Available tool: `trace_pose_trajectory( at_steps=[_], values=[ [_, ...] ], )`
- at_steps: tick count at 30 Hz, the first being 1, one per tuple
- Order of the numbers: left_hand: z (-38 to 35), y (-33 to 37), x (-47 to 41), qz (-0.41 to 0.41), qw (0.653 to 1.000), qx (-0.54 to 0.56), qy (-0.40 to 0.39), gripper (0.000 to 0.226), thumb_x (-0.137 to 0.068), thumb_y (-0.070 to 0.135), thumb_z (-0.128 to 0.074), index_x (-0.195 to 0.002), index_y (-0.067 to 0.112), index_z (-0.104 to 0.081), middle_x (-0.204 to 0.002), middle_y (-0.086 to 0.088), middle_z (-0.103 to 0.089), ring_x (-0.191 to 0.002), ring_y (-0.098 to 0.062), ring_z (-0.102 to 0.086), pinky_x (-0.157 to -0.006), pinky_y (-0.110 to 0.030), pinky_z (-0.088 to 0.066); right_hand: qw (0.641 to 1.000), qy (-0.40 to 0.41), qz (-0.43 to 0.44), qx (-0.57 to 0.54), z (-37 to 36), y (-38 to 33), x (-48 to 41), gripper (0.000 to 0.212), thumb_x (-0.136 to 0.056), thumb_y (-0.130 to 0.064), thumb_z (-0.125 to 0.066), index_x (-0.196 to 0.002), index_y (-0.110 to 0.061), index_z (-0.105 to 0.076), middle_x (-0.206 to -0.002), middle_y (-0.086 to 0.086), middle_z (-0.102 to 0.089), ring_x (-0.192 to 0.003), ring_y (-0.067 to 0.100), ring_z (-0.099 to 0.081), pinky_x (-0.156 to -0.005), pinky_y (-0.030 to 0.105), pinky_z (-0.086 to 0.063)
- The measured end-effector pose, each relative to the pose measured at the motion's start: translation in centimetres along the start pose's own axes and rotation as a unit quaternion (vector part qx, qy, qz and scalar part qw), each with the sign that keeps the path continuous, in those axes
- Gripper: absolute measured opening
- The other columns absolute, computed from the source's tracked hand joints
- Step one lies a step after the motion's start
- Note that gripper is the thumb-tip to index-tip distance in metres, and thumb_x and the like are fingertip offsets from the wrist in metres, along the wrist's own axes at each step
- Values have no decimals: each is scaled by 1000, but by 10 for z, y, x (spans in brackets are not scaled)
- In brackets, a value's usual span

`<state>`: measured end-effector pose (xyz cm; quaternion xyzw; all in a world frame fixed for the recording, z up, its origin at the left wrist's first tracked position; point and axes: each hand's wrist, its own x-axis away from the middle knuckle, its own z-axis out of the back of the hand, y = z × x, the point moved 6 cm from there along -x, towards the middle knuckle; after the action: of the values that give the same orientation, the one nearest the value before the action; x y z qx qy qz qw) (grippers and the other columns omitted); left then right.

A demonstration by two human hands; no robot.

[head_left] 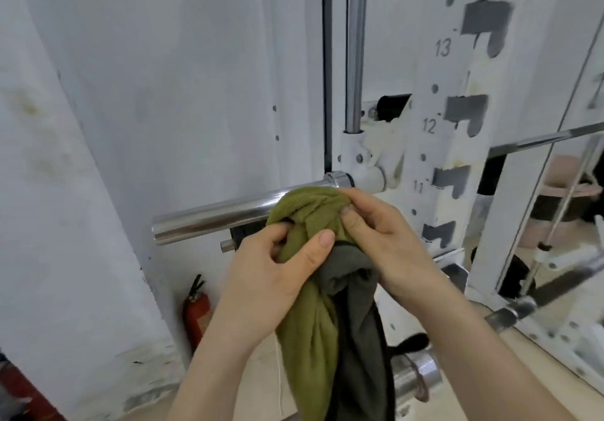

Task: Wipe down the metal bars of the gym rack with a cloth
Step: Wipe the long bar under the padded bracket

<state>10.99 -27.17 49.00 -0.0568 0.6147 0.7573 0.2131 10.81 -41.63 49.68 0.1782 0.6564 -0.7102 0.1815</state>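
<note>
White gym wall (163, 77) behind, left grip (261, 276) and right grip (385, 234) both pinch the bunched cloth (304, 211) on the chrome bar (212, 216) mid-frame, so that dangling tail might snag lower down.

Bunched green cloth (305, 213) on chrome bar (209, 218)

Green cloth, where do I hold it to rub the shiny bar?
I'd grip the bunched top of the cloth where it drapes over the bar, coming from above; the long tail hangs loose below and would probably just flop.
</note>
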Motion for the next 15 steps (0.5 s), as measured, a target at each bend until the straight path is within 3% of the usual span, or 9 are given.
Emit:
trace_pose_trajectory(
  at_steps=[3, 5, 8, 10, 12, 15],
  values=[
    [-41, 26, -6, -39, 996, -68, -40, 50, -60, 75, -67, -79, 29, -71, -66, 8, -71, -61, -4, -66, -53, -15, -47, 1000, -11, 19, 9, 48, -12, 7, 25, -101, -15, -42, -114, -11, -63, -106, 6, -71, -101, 18, -67, -87, 29, -52],
    [-76, 36, -8, -18, 988, -129, -89, 64, -59, 77, -65, -66, 13, -64, -52, 1, -61, -48, -5, -56, -45, -14, -39, 1000, -17, 13, 16, 84, -17, 14, 25, -97, -16, -45, -112, -14, -65, -106, 4, -72, -101, 17, -67, -87, 28, -52],
    [-136, 48, -9, 34, 970, -189, -149, 62, -48, 77, -59, -53, 15, -54, -43, 5, -45, -40, -4, -43, -41, -13, -31, 998, -48, -17, 36, 145, -15, 29, 25, -99, -10, -46, -113, -11, -67, -108, 9, -72, -102, 21, -68, -89, 32, -54],
    [-182, 53, -13, 48, 960, -208, -184, 64, -45, 79, -60, -57, 16, -60, -47, 6, -56, -42, -4, -52, -44, -17, -39, 996, -61, -32, 51, 194, -11, 38, 27, -96, -16, -49, -116, -10, -67, -108, 12, -72, -102, 26, -69, -89, 39, -55],
    [-232, 57, -23, 58, 958, -205, -193, 53, -45, 77, -66, -69, 30, -70, -58, 10, -68, -53, -1, -63, -55, -21, -49, 995, -67, -41, 68, 249, -5, 45, 31, -93, -23, -51, -116, -11, -67, -105, 13, -73, -98, 30, -70, -83, 47, -57],
    [-313, 64, -52, 64, 959, -203, -184, 44, -49, 72, -76, -79, 41, -71, -69, 17, -71, -66, 1, -67, -68, -27, -56, 994, -52, -58, 74, 337, 8, 44, 26, -98, -23, -50, -115, -13, -68, -102, 15, -72, -94, 33, -70, -77, 50, -57]
  ],
)
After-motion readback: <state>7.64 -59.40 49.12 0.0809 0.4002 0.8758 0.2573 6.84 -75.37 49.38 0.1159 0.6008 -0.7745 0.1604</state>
